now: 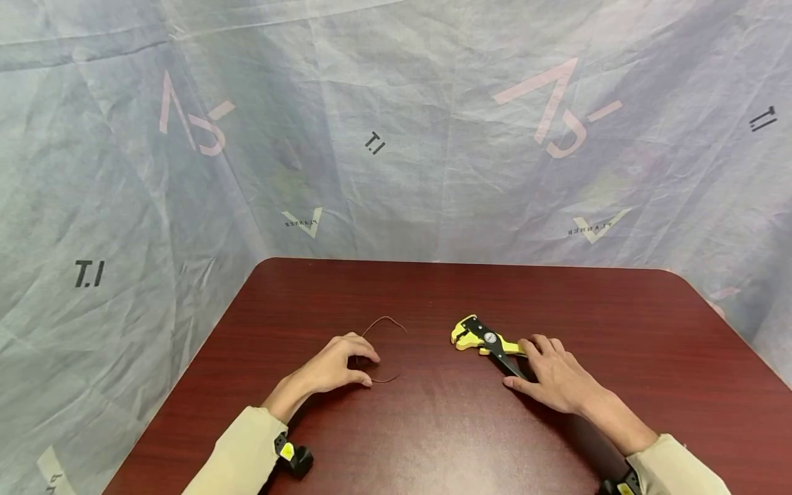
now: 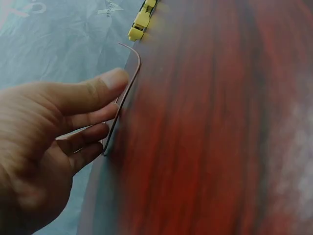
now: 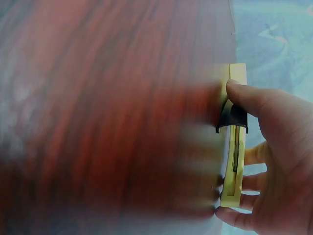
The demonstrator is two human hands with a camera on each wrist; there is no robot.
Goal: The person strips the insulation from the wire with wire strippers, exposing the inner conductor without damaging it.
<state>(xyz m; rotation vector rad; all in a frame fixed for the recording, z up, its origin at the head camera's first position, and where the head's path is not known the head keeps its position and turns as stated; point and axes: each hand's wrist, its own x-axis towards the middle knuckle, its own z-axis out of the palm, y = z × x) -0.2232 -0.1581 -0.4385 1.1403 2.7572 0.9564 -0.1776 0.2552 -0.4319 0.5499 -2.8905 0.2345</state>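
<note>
A thin brown wire [image 1: 386, 317] lies curved on the dark red table, left of centre. My left hand [image 1: 331, 366] is over its middle, with thumb and fingers bent loosely and apart; the left wrist view shows the wire [image 2: 132, 82] beside the fingertips. Whether they touch it I cannot tell. To the right lies a yellow and black hand tool [image 1: 491, 337], its jaws toward the left. My right hand [image 1: 557, 379] rests at its handle ends, thumb by the black handle and fingers spread over the yellow one. In the right wrist view the tool [image 3: 231, 191] stands between thumb and fingers.
The reddish-brown table [image 1: 433, 426] has rounded far corners. A pale grey printed sheet [image 1: 396, 172] hangs behind it and along the left and right sides. Dark devices are strapped to both wrists, the left one [image 1: 297, 460] over the table.
</note>
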